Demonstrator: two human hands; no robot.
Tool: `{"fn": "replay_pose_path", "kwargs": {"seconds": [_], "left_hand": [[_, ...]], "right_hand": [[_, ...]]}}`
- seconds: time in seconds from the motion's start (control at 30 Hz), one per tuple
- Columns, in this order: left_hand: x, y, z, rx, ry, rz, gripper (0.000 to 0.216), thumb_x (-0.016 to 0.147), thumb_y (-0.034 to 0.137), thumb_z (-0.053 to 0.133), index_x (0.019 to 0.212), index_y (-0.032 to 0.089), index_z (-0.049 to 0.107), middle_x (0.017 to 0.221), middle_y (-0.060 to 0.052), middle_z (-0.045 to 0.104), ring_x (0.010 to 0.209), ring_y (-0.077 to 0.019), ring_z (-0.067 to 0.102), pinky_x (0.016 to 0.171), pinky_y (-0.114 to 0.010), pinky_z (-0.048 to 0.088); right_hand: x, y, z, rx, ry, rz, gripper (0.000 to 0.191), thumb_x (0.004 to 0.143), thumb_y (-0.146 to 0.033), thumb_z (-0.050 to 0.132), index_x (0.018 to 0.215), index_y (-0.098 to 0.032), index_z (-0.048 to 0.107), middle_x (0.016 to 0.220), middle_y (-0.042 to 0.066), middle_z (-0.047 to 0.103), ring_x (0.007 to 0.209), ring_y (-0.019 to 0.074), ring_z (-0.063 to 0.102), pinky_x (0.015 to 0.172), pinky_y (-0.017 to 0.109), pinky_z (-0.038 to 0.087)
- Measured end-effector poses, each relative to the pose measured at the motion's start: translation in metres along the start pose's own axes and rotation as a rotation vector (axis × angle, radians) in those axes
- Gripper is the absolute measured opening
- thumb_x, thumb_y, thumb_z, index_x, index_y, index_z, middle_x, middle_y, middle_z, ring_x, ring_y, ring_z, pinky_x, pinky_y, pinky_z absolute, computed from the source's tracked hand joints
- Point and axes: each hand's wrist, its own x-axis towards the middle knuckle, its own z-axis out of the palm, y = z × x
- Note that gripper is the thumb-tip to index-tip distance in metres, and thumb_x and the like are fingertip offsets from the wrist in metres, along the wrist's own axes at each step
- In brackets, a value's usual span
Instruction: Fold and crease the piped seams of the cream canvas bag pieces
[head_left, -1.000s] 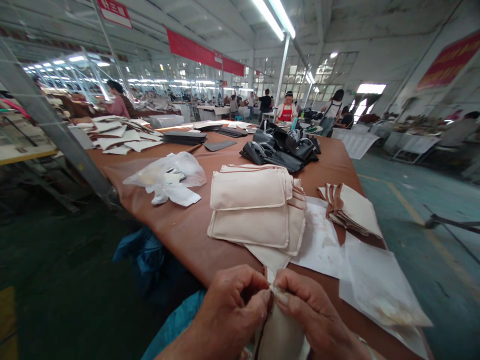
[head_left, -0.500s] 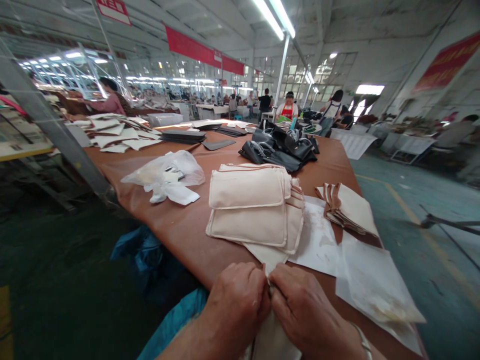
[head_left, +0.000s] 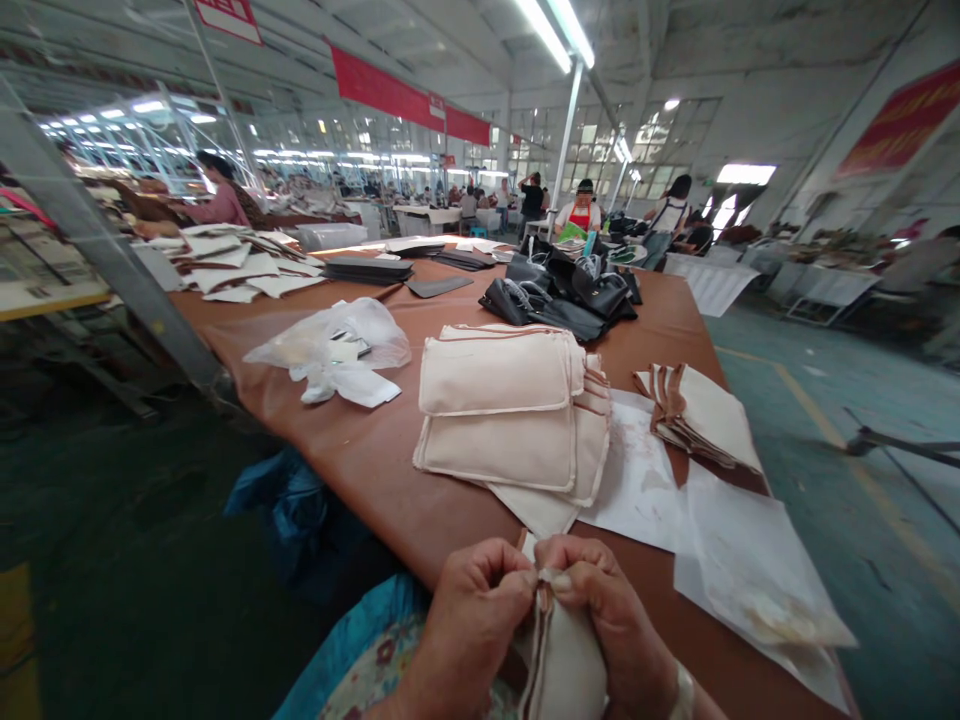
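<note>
You are pinching the top edge of a cream fabric pouch [head_left: 564,660] between both hands at the near end of the brown table [head_left: 375,460]. Your left hand [head_left: 469,625] is gripping the pouch's brown-trimmed edge from the left, thumb and forefinger closing on it, and your right hand [head_left: 607,620] is grasping the same edge from the right, its fingertips meeting those of the left. The pouch is hanging down between your hands, just in front of the table's near edge and over your lap.

Beyond your hands on the table, a stack of finished cream pouches [head_left: 510,410] is lying near the middle, resting partly on a sheet of white paper [head_left: 637,480]. To the right of that stack, a fanned pile of cream and brown pieces [head_left: 701,415] is sitting near the table's right edge, and another white sheet [head_left: 754,570] is lying nearer you on that side. To the left of the stack, a crumpled clear plastic bag [head_left: 334,345] is resting on the table. Farther back, a heap of black bags [head_left: 570,295] is sitting behind the stack. A person in a red apron [head_left: 581,213] is standing past the table's far end.
</note>
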Motion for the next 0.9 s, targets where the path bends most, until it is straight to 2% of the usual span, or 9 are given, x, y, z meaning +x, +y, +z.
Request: {"fn": "replay_pose_path", "kwargs": {"seconds": [0.1,0.17,0.3,0.5,0.57,0.63,0.67,0.73,0.9], "left_hand": [[-0.001,0.002,-0.004,0.153,0.04,0.083,0.018,0.077,0.028,0.054,0.065,0.015,0.057,0.055,0.001,0.052,0.05,-0.0092,0.041,0.047,-0.019,0.03],[-0.004,0.006,-0.009,0.337,0.071,0.232,0.018,0.08,0.027,0.054,0.07,0.015,0.064,0.062,-0.001,0.058,0.055,-0.0105,0.048,0.051,-0.02,0.034],[-0.007,0.015,-0.017,0.592,0.014,0.516,0.016,0.085,0.02,0.054,0.083,0.018,0.07,0.071,-0.002,0.063,0.063,-0.0115,0.057,0.058,-0.02,0.039],[-0.006,0.026,-0.023,0.869,-0.056,0.713,0.018,0.084,0.011,0.05,0.076,0.016,0.066,0.069,-0.003,0.061,0.063,-0.0137,0.057,0.056,-0.024,0.038],[-0.005,0.026,-0.024,0.948,-0.056,0.785,0.019,0.086,0.01,0.048,0.075,0.015,0.062,0.069,-0.004,0.06,0.062,-0.0149,0.056,0.056,-0.026,0.038],[-0.003,0.023,-0.023,0.983,-0.028,0.86,0.021,0.088,0.01,0.044,0.075,0.014,0.06,0.069,-0.005,0.059,0.062,-0.0159,0.055,0.057,-0.027,0.037],[-0.003,0.021,-0.022,0.968,-0.009,0.87,0.021,0.088,0.01,0.042,0.076,0.015,0.059,0.07,-0.005,0.059,0.063,-0.016,0.055,0.058,-0.028,0.037],[-0.002,0.016,-0.019,0.871,0.001,0.798,0.019,0.088,0.011,0.042,0.078,0.015,0.057,0.073,-0.004,0.059,0.066,-0.0155,0.055,0.059,-0.026,0.038],[-0.005,0.008,-0.007,0.487,0.015,0.374,0.016,0.087,0.021,0.046,0.075,0.017,0.056,0.073,-0.002,0.059,0.068,-0.0137,0.054,0.061,-0.023,0.039]], "right_hand": [[-0.003,-0.005,-0.001,-0.064,-0.013,0.004,0.013,0.072,-0.024,0.061,0.064,-0.015,0.055,0.065,-0.002,0.048,0.06,0.0102,0.037,0.057,0.022,0.031],[-0.005,-0.012,-0.001,-0.195,-0.01,0.037,0.018,0.076,-0.027,0.063,0.065,-0.015,0.055,0.063,-0.003,0.046,0.057,0.0087,0.033,0.053,0.022,0.027],[-0.01,-0.022,0.0,-0.421,-0.016,0.031,0.024,0.083,-0.033,0.059,0.067,-0.016,0.053,0.062,-0.004,0.042,0.054,0.0081,0.029,0.05,0.022,0.023],[-0.012,-0.025,0.004,-0.9,-0.03,-0.199,0.029,0.091,-0.032,0.047,0.066,-0.018,0.047,0.066,-0.003,0.046,0.065,0.0113,0.043,0.06,0.024,0.031],[-0.011,-0.026,0.004,-0.966,-0.021,-0.2,0.026,0.089,-0.028,0.047,0.065,-0.018,0.045,0.065,-0.003,0.046,0.064,0.0112,0.043,0.061,0.025,0.031],[-0.01,-0.027,0.004,-0.913,-0.023,-0.18,0.026,0.087,-0.028,0.049,0.063,-0.018,0.044,0.064,-0.003,0.045,0.062,0.011,0.041,0.059,0.024,0.031],[-0.009,-0.027,0.004,-0.857,-0.03,-0.168,0.027,0.087,-0.029,0.05,0.062,-0.018,0.044,0.063,-0.004,0.045,0.062,0.0109,0.04,0.058,0.024,0.031],[-0.008,-0.025,0.003,-0.728,-0.043,-0.155,0.03,0.085,-0.032,0.053,0.061,-0.019,0.043,0.062,-0.004,0.044,0.06,0.0107,0.038,0.056,0.024,0.03],[-0.01,-0.015,0.002,-0.502,-0.026,-0.141,0.031,0.083,-0.036,0.057,0.061,-0.018,0.044,0.061,-0.004,0.04,0.058,0.0099,0.032,0.054,0.024,0.027]]}}
